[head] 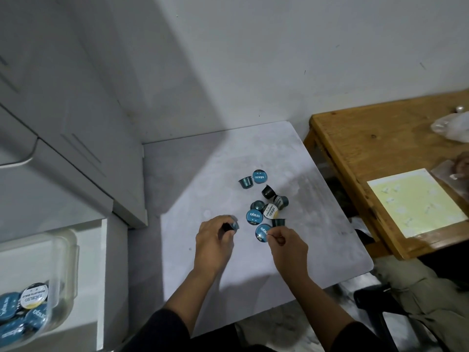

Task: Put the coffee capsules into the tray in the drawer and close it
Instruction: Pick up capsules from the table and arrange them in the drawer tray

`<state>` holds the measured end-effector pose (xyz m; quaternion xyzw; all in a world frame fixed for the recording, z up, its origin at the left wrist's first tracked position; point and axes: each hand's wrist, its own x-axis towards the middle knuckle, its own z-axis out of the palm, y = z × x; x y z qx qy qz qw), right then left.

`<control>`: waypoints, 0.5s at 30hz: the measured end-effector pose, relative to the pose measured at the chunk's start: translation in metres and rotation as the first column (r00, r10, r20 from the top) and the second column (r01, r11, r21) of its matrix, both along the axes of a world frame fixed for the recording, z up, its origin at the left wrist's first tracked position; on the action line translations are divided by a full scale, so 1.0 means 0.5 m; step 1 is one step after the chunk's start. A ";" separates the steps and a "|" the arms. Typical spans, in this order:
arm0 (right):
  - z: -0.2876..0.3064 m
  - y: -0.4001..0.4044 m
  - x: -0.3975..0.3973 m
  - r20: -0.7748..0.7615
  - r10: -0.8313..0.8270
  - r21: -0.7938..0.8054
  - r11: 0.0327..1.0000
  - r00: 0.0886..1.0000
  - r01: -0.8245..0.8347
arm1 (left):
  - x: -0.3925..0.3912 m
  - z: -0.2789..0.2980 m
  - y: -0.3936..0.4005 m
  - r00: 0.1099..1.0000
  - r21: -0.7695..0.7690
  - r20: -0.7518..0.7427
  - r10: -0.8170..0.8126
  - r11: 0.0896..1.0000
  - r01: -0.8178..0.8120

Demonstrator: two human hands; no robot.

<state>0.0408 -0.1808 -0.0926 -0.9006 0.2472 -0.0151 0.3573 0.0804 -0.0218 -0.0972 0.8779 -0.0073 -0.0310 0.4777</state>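
Note:
Several blue and dark coffee capsules (254,216) lie scattered on a small grey table (203,174). My left hand (214,240) is closed around a dark capsule (232,226) at the left of the pile. My right hand (286,246) pinches the rim of a blue-lidded capsule (262,232) at the near edge of the pile. At the lower left an open white drawer (104,275) holds a clear plastic tray (68,262) with several capsules (33,295) inside.
A grey cabinet (63,123) stands on the left above the drawer. A wooden table (368,148) on the right carries a yellow sheet (413,201) and plastic bags (454,128). Another person's leg (431,288) shows at the lower right.

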 end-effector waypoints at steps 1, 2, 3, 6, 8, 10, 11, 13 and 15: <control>0.000 -0.001 0.000 0.004 -0.014 0.027 1.000 1.000 0.014 | -0.004 0.002 0.000 0.999 -0.017 -0.024 0.034 0.999 -0.034; 0.000 -0.001 -0.001 0.008 -0.031 0.061 0.998 0.999 0.031 | -0.009 0.003 0.001 0.997 -0.037 -0.051 0.064 0.997 -0.066; -0.001 -0.001 -0.002 0.010 -0.049 0.101 0.994 0.999 0.047 | -0.013 0.003 0.001 0.993 -0.057 -0.079 0.088 0.994 -0.092; 0.003 -0.001 -0.004 0.001 -0.077 0.184 0.980 0.997 0.076 | -0.026 0.007 -0.001 0.980 -0.125 -0.154 0.126 0.981 -0.146; 0.006 -0.002 -0.004 -0.022 -0.094 0.229 0.969 0.995 0.097 | -0.029 0.017 -0.009 0.968 -0.182 -0.204 0.145 0.966 -0.183; 0.008 -0.003 -0.004 -0.054 -0.119 0.269 0.955 0.991 0.129 | -0.030 0.027 -0.019 0.957 -0.227 -0.240 0.162 0.949 -0.217; 0.009 -0.005 -0.005 -0.064 -0.123 0.278 0.951 0.990 0.136 | -0.030 0.030 -0.024 0.952 -0.248 -0.252 0.175 0.939 -0.238; 0.013 -0.007 -0.006 -0.074 -0.127 0.299 0.943 0.989 0.143 | -0.029 0.035 -0.035 0.935 -0.286 -0.286 0.207 0.913 -0.290; 0.018 -0.010 -0.007 -0.080 -0.147 0.343 0.924 0.986 0.166 | -0.025 0.039 -0.045 0.917 -0.295 -0.325 0.233 0.896 -0.332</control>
